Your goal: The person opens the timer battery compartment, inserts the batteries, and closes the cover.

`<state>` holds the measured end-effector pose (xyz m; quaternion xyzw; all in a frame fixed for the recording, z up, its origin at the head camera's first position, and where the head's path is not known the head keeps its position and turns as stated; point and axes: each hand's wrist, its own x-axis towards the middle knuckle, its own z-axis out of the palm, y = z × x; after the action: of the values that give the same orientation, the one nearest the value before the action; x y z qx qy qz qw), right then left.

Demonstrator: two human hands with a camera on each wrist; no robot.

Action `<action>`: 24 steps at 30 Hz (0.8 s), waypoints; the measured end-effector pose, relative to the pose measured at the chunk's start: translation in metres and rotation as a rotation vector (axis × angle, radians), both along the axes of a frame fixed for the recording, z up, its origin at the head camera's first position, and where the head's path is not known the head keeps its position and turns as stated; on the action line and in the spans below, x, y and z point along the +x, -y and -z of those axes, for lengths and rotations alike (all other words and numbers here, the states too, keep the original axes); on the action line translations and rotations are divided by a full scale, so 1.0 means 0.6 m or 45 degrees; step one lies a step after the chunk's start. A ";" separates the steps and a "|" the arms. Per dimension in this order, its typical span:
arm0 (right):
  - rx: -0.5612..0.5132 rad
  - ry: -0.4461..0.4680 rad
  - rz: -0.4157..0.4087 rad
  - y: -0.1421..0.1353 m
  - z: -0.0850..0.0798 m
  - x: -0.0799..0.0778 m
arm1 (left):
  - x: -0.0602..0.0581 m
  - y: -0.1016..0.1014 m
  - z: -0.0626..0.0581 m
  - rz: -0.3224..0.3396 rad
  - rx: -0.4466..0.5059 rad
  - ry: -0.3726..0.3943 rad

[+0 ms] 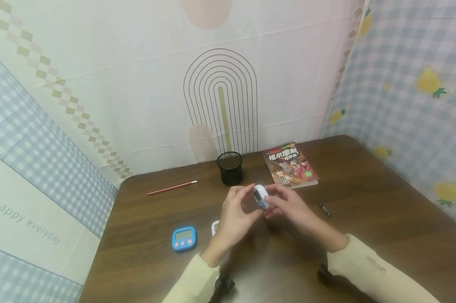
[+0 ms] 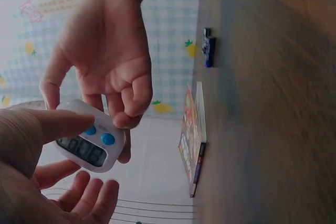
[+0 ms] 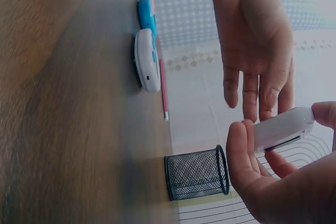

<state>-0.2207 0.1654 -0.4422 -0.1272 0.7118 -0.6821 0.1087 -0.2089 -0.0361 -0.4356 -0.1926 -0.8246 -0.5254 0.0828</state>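
Both hands hold a small white digital timer [image 1: 259, 194] above the table. In the left wrist view, its face shows dark digits and blue buttons [image 2: 107, 139]. My left hand [image 1: 235, 216] holds it from the left, its thumb lying across the face by a button and its other fingers behind. From the right, my right hand [image 1: 292, 208] grips the timer's edge between thumb and fingers. A second white timer [image 3: 147, 61] stands on the table, mostly hidden behind the left hand in the head view. Beside it is a blue timer [image 1: 184, 239] with pink buttons.
A black mesh pen cup [image 1: 231, 170] stands at the back, with a comic-style book [image 1: 290, 166] to its right. A red pencil [image 1: 172, 187] lies back left. Small dark battery-like cylinders [image 1: 324, 209] lie right of the hands. Patterned curtains [image 1: 409, 84] surround the table.
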 end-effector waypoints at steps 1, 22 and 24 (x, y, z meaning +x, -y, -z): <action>-0.016 0.026 -0.014 0.000 -0.002 0.000 | 0.001 0.000 -0.001 -0.008 -0.030 -0.021; -0.071 0.148 -0.089 -0.012 -0.008 0.001 | -0.001 -0.003 0.007 0.019 -0.082 0.007; -0.049 0.131 -0.084 -0.013 -0.007 0.000 | -0.002 -0.003 0.009 0.023 -0.092 -0.013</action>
<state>-0.2209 0.1733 -0.4381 -0.1176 0.6874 -0.6974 0.1652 -0.2102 -0.0344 -0.4412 -0.2057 -0.8408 -0.4951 0.0752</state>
